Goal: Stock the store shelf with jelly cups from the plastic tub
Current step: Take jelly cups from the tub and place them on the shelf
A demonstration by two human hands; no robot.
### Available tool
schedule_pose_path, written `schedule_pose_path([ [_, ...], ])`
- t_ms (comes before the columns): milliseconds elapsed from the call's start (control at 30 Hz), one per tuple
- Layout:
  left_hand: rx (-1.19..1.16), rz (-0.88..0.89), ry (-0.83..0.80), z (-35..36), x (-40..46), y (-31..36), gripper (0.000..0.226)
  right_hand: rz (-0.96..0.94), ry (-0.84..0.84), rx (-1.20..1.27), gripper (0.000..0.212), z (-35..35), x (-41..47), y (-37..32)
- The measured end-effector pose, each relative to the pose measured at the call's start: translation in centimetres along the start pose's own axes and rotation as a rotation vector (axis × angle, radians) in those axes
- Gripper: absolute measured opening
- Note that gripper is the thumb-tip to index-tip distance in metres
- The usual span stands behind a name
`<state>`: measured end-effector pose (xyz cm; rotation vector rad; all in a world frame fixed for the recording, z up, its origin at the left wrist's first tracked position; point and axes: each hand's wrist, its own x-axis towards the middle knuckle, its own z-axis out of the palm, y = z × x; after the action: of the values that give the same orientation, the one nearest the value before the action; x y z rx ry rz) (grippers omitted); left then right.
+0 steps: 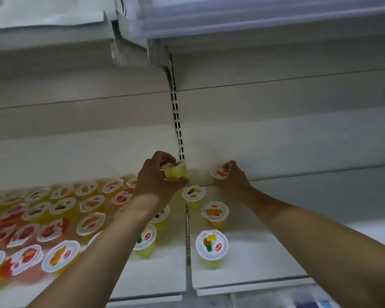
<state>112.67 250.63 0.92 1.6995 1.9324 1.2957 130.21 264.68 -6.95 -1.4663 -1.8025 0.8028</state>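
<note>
Jelly cups [211,244] dot the shelf [253,270]; both hands, left [156,181] and right [232,181], apparently each grip one.

No wording can be read anywhere. The jelly cups [211,245] on the shelf [265,258] carry lids with a small red oval logo and fruit pictures, but the lettering is too small and blurred to make out.
</note>
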Motion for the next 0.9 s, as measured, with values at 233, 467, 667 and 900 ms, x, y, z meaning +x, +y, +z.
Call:
schedule_pose_path([
  [233, -0.096, 0.017, -0.079, 3.2, 0.9, 1.2, 0.053, -0.04, 0.058, 0.053, 0.088, -1.1, -1.6, 0.6],
  [467, 0.108, 0.01, -0.224, 8.2, 2.5, 3.0, 0.057, -0.089, 0.207, 0.186, 0.073, -6.1, -7.5, 3.1],
  [667, 0.408, 0.031, -0.366, 10.8, 1.8, 3.9, 0.067, -0.079, 0.207, 0.163, 0.07, -9.5, -10.4, 4.5],
  [900, 0.529, 0.054, -0.363, 11.8, 1.3, 4.0, 0.073, -0.152, 0.169, 0.053, 0.065, -11.4, -12.4, 5.0],
])
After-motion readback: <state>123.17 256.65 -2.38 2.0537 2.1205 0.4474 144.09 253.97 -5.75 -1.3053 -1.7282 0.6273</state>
